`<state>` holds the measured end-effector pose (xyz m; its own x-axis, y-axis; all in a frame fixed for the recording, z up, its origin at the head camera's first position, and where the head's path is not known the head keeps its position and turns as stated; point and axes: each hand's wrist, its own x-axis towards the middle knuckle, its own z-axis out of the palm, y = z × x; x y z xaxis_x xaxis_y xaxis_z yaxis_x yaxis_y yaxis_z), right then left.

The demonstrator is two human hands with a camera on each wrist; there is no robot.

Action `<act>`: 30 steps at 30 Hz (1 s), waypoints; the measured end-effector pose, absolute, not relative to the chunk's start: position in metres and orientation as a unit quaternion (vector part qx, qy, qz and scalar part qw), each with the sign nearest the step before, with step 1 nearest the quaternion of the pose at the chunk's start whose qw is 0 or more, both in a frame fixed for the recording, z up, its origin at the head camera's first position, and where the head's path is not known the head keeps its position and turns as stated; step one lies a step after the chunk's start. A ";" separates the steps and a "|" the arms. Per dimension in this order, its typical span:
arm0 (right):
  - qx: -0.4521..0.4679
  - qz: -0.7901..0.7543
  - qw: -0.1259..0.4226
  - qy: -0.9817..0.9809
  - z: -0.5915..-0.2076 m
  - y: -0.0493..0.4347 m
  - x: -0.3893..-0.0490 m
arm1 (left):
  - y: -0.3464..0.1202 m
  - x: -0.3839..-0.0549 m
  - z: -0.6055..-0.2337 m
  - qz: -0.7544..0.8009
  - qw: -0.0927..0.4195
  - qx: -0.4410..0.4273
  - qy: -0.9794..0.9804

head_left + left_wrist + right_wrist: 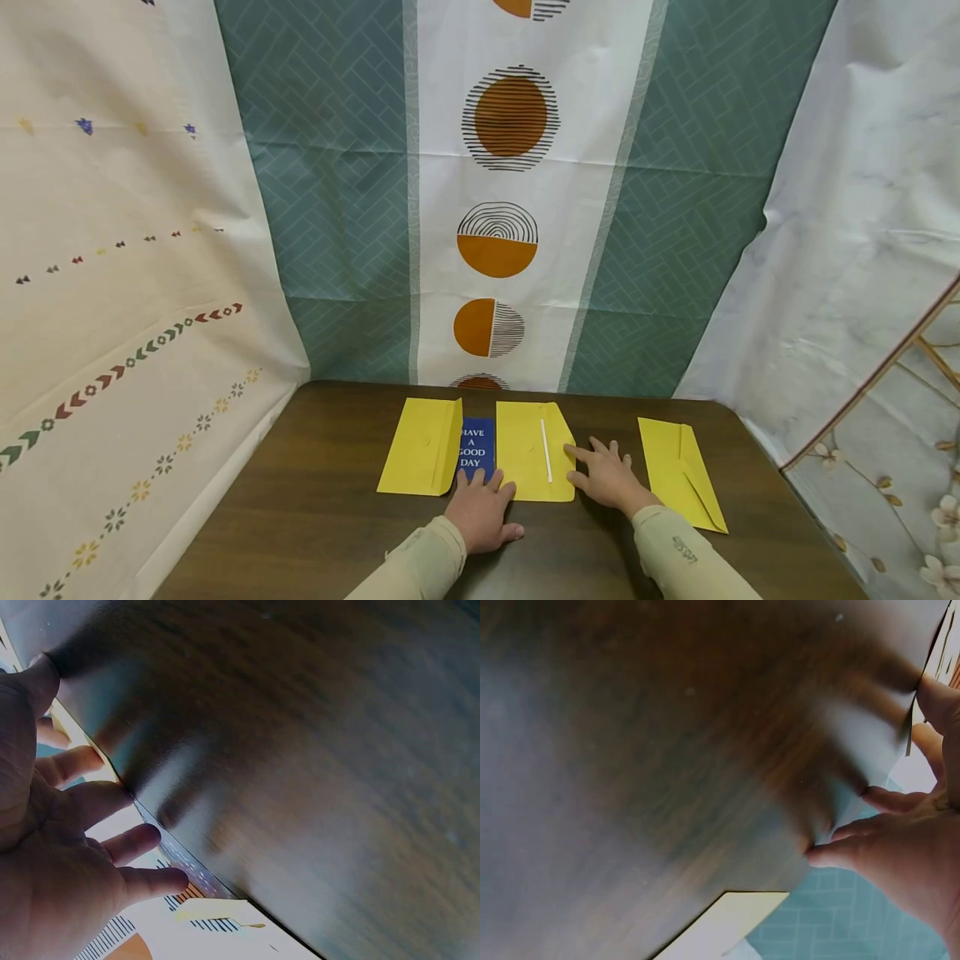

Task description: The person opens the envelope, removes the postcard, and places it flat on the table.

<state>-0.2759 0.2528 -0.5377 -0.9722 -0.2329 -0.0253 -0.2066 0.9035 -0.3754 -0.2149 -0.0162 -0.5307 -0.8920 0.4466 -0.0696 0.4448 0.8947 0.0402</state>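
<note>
1. Head view: a green, white and orange patterned cloth (337, 208) hangs behind everything, its lower edge meeting the far side of the table.
2. Below it spreads a dark brown wooden table (300, 508), on which all the paper items lie.
3. Three yellow envelopes rest there. The middle envelope (520, 450) lies between the two hands, its flap (562, 429) opened out to the right. The left envelope (414, 446) is just beyond and to the left of the left fingertips; the right envelope (678, 475) sits apart, to the right of the right hand.
4. The left hand (480, 512) is flat, fingers extended and spread, gripping nothing. Its fingertips overlap the near end of the card and the middle envelope's near left corner; how firmly they press cannot be told.
5. The right hand (606, 477) is likewise spread and grips nothing. Its index fingertip and thumb are at the flap's outer edge, the remaining fingers over bare wood.
6. A blue card (477, 442) reading "HAVE A GOOD DAY" lies between the left and middle envelopes, directly ahead of the left hand.
7. Smallest, a narrow white strip (546, 451) runs lengthwise on the middle envelope, left of the right index finger.
</note>
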 end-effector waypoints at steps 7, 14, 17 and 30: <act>-0.113 -0.192 0.062 0.973 -0.529 0.255 -0.275 | -0.013 -0.216 -0.532 -0.016 0.025 0.240 0.970; -0.110 -0.190 0.073 0.973 -0.528 0.253 -0.278 | -0.008 -0.224 -0.533 0.019 -0.048 0.232 0.971; -0.105 -0.190 0.072 0.974 -0.526 0.253 -0.280 | 0.002 -0.226 -0.530 0.074 -0.088 0.208 0.971; -0.087 -0.189 0.077 0.975 -0.528 0.250 -0.281 | 0.063 -0.231 -0.536 0.116 -0.092 0.112 0.983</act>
<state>-0.2806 0.2500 -0.5283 -0.9732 -0.1979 -0.1167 -0.1401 0.9137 -0.3815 -0.2309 0.0628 -0.5361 -0.9577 0.1996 0.2072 0.2424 0.9477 0.2077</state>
